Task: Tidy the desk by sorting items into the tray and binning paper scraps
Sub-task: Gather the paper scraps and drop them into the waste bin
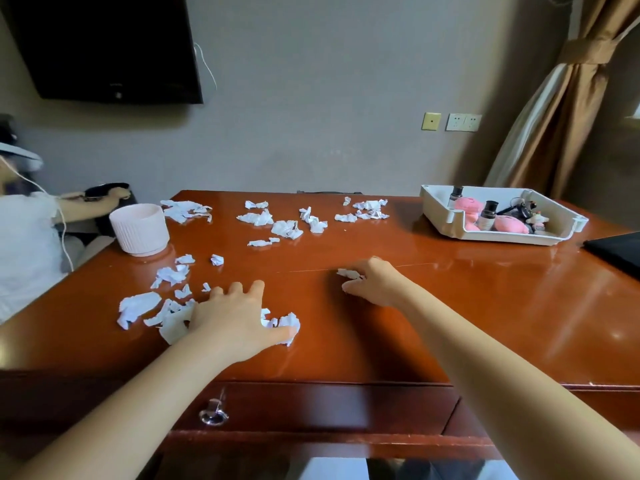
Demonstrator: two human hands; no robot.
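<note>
Glossy desk [450, 306]; left hand [230, 318] flat, right hand [375, 284] curled, on paper scraps [138, 304]

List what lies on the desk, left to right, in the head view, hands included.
Pink pot → left hand → paper scrap pinched by right hand → white tray → black object at the desk's edge.

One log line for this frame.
left hand presses scrap pile | right hand pinches paper scrap | tray holds items | many scraps unbinned

Glossy reddish wood table [450, 306]; crumpled white paper scraps [287, 228]; matt ribbed pink bin [139, 228]; smooth white plastic tray [450, 226]; shiny metal drawer pull [213, 414].
</note>
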